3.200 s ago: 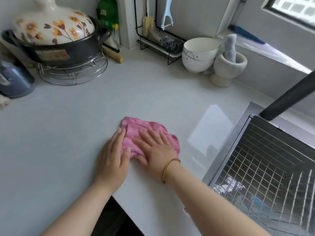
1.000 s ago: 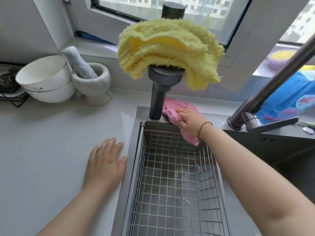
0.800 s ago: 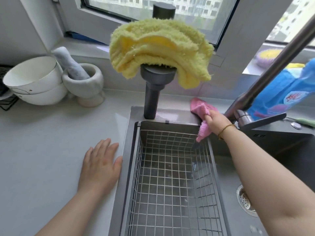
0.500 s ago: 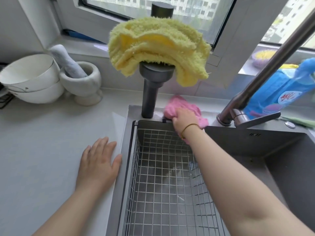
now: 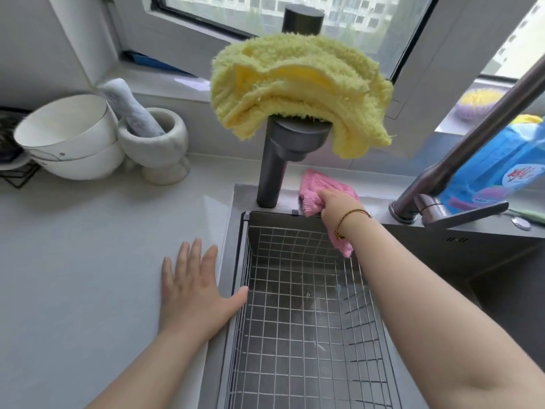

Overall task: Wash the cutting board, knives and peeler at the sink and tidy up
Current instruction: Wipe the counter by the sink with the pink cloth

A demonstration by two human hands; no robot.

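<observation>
My right hand (image 5: pixel 334 208) grips a pink cloth (image 5: pixel 312 187) on the back ledge of the dark sink (image 5: pixel 442 252), just right of a dark cylindrical post (image 5: pixel 272 175). Part of the cloth hangs down below my wrist over the wire basket (image 5: pixel 303 314) that sits in the sink. My left hand (image 5: pixel 196 287) lies flat on the grey countertop (image 5: pixel 88 261), its thumb at the sink's left edge. No cutting board, knife or peeler is in sight.
A yellow towel (image 5: pixel 298 87) is draped over the post's top. The faucet (image 5: pixel 460 160) slants up to the right, with a blue detergent bottle (image 5: pixel 501 163) behind it. Stacked white bowls (image 5: pixel 70 137) and a stone mortar with pestle (image 5: pixel 156 143) stand at the back left.
After wiping the countertop with the pink cloth, my right hand carried it to the sink's back ledge, swept right toward the faucet, then back left by the post. My left hand stayed flat.
</observation>
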